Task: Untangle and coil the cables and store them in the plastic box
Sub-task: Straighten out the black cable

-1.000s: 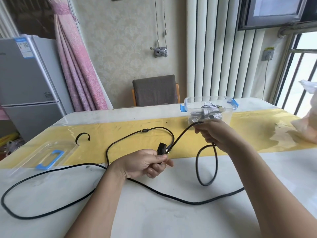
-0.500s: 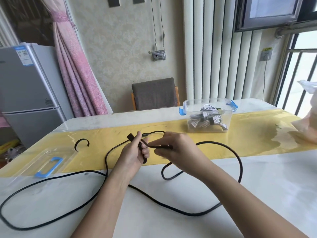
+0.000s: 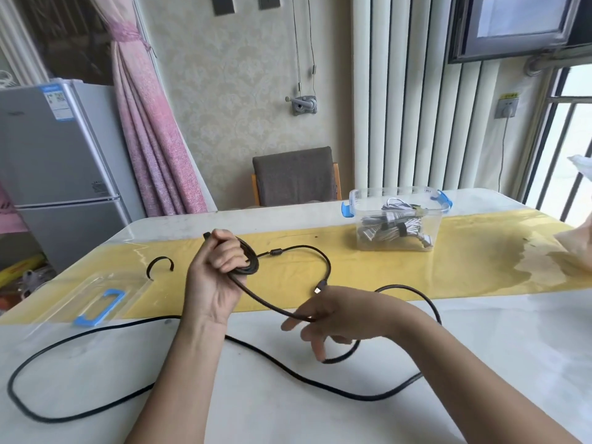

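Above the table (image 3: 499,354), our left grip (image 3: 217,270) clamps the coiled cable (image 3: 272,303); slack runs right-and-down to our right grip (image 3: 336,315), pinching loosely.

Table (image 3: 480,363): white top; a yellow runner (image 3: 384,270) crosses it from left to right. Plastic box (image 3: 395,189): clear, blue latches, stands open on the runner at the far right; holds coiled light cables (image 3: 394,229). Lid (image 3: 64,318): clear, blue handle (image 3: 101,307), lies flat at the left edge. Black strap (image 3: 158,259): C-shaped, on the runner just beyond the lid. Black cable (image 3: 272,360): long loose loops across the near white surface; its connector end (image 3: 320,287) rests on the runner. Pale bag (image 3: 576,248): at the right edge.
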